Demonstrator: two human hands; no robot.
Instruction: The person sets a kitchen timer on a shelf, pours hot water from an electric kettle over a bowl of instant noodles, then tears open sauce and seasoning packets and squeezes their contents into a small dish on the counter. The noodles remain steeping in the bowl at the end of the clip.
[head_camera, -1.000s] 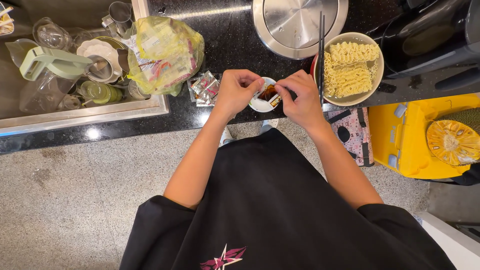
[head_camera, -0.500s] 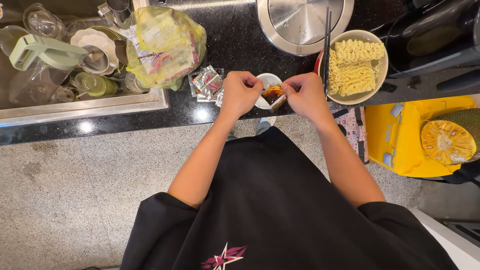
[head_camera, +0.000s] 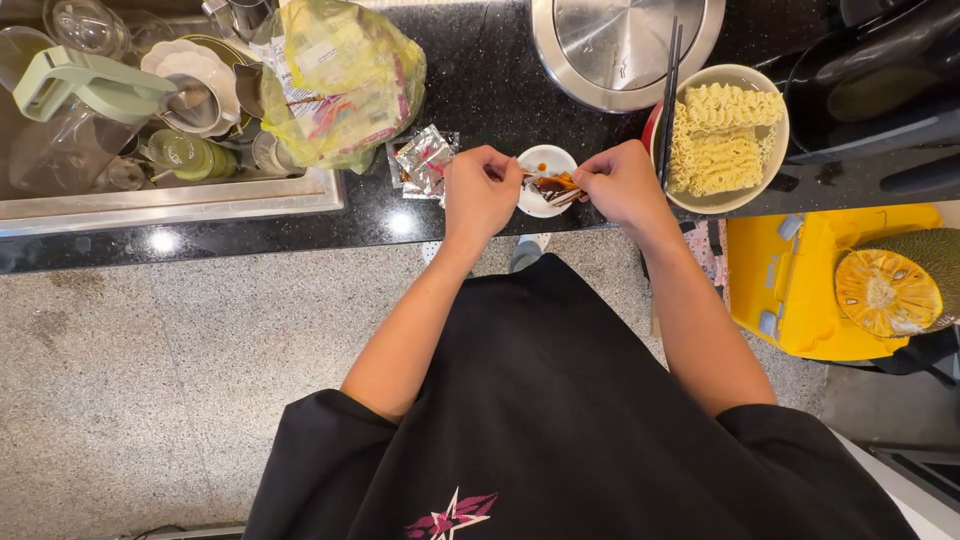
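Both my hands pinch a small sauce sachet (head_camera: 553, 187) over a small white dish (head_camera: 541, 165) on the black counter. My left hand (head_camera: 480, 192) grips its left end, my right hand (head_camera: 620, 182) its right end. Dark red-brown sauce shows on the sachet and in the dish. A bowl of dry noodle blocks (head_camera: 722, 135) sits just right of my right hand, with black chopsticks (head_camera: 668, 95) laid across its left rim.
Silver foil sachets (head_camera: 423, 162) lie left of the dish beside a yellow-green plastic bag (head_camera: 335, 85). A sink (head_camera: 170, 200) full of dishes and a jug is at left. A steel lid (head_camera: 625, 40), a dark pot (head_camera: 880, 90), a yellow bin (head_camera: 800, 285) with cut jackfruit (head_camera: 890, 290).
The view has shifted slightly. My hands have drawn the sachet further apart over the dish, and more sauce shows on it.
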